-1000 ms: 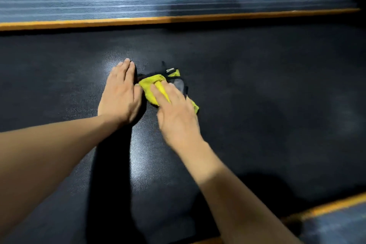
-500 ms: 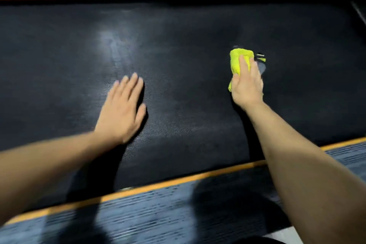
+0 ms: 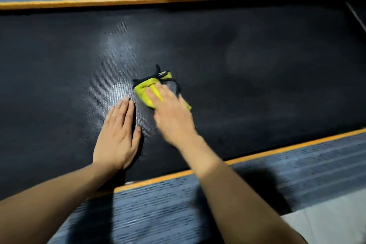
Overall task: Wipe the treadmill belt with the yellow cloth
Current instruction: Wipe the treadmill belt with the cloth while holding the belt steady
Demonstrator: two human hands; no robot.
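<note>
The black textured treadmill belt (image 3: 247,61) fills the middle of the head view. A bunched yellow cloth (image 3: 143,90) with a dark edge lies on it near the centre. My right hand (image 3: 171,114) presses down on the cloth with straight fingers, covering its near part; the hand is motion-blurred. Just left of it, my left hand (image 3: 117,137) lies flat on the belt, fingers straight and together, apart from the cloth.
Orange strips border the belt at the far side (image 3: 158,0) and near side (image 3: 277,151). Ribbed grey side rails (image 3: 198,204) run beyond each strip. A pale floor patch (image 3: 326,224) shows at the bottom right.
My right hand has swept the cloth back left along the belt, from well right of my left hand to right beside it. My left hand stays flat on the belt.
</note>
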